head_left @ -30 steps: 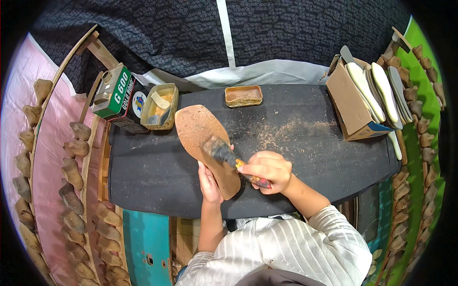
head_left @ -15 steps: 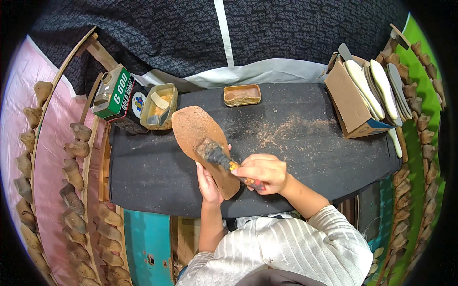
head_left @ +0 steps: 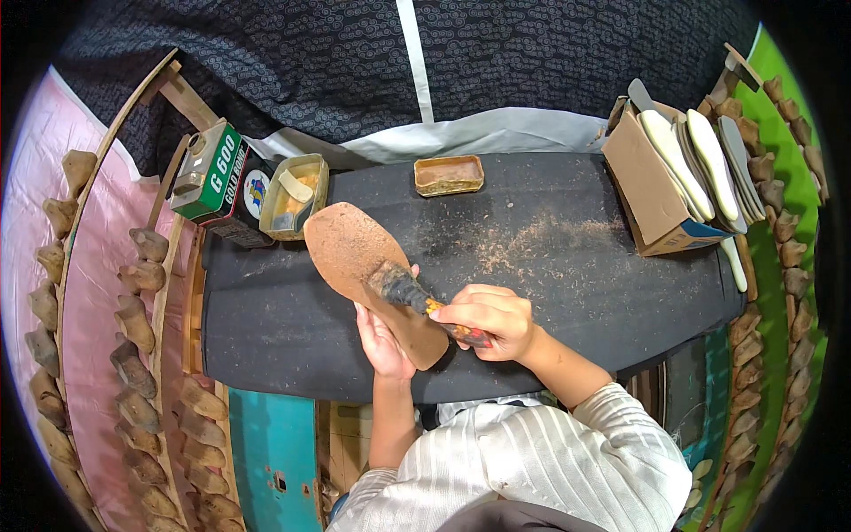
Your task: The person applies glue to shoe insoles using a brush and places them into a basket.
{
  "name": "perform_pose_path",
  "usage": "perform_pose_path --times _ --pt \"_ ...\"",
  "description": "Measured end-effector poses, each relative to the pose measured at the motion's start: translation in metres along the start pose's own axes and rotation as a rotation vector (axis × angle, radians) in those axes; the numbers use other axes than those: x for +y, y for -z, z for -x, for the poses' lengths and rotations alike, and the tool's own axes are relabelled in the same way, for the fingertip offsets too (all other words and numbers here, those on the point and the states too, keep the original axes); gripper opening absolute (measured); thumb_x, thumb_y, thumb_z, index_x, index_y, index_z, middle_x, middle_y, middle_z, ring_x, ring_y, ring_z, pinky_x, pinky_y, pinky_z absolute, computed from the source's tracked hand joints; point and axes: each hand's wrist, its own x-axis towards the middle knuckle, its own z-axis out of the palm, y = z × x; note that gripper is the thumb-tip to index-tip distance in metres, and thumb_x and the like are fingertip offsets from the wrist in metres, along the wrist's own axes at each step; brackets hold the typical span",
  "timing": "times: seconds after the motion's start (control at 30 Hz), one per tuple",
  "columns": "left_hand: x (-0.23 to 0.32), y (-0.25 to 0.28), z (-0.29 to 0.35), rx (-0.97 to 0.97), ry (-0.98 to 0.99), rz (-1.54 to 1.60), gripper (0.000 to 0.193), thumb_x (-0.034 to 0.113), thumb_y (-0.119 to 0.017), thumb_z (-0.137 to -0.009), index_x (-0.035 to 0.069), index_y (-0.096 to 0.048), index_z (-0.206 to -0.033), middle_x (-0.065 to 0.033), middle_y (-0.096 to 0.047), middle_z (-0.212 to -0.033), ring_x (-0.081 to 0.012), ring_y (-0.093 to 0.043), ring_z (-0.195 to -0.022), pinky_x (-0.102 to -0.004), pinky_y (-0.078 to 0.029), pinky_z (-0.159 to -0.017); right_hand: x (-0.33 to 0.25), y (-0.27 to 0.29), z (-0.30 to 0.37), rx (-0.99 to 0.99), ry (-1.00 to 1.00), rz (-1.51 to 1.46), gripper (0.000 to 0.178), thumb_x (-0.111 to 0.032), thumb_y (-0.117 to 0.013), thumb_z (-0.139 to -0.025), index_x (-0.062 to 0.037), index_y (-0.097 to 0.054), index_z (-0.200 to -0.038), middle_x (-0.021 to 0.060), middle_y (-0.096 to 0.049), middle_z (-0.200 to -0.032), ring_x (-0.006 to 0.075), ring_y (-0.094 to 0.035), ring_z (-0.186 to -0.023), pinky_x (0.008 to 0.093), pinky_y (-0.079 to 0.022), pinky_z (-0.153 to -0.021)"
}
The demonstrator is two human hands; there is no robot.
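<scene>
My left hand [head_left: 383, 348] is closed around the narrower part of a brown shoe sole [head_left: 348, 251], with the thumb on the left edge and fingertips showing at the right edge. The sole is held tilted above the table, its broad end pointing to the far left and its surface speckled. In my right hand [head_left: 493, 321] is a worn brush [head_left: 406, 291] with a dark, caked shaft and yellow and red spots on the handle. Its bristle end rests against the middle of the sole.
Black cloth covers the table [head_left: 284, 328], with brown crumbs scattered right of centre. At the back stand a green-and-black metal can [head_left: 222, 182], a tub [head_left: 295, 199], a shallow box [head_left: 448, 176] and a carton [head_left: 651, 191] of insoles. Racks of shoe lasts [head_left: 135, 365] flank the table.
The sole's broad end has swung slightly left and nearer to me. My right hand has barely moved, and the brush still touches the sole.
</scene>
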Motion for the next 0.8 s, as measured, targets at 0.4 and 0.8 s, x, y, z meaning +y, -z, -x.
perform_pose_path --times 0.4,0.8 --pt "0.009 0.012 -0.006 -0.145 -0.019 0.082 0.059 0.048 -0.020 -0.094 0.007 -0.024 -0.137 -0.0181 -0.033 -0.136 -0.0290 -0.055 -0.091 -0.0415 -0.051 -0.076 -0.004 0.006 0.013 -0.161 -0.102 -0.092 0.037 0.005 -0.063 -0.050 0.0058 -0.062 -0.087 0.0127 -0.061 -0.068 0.0219 -0.056 -0.052 0.0286 -0.044 -0.046" --pt "0.001 0.008 -0.003 -0.179 0.041 0.074 0.058 0.045 -0.019 -0.094 0.006 -0.024 -0.137 -0.0190 -0.031 -0.137 -0.0263 -0.055 -0.091 -0.0398 -0.050 -0.077 -0.006 0.002 0.021 -0.140 0.009 0.012 0.037 0.001 -0.067 -0.054 0.0033 -0.060 -0.090 0.0094 -0.057 -0.066 0.0238 -0.055 -0.055 0.0319 -0.044 -0.049"
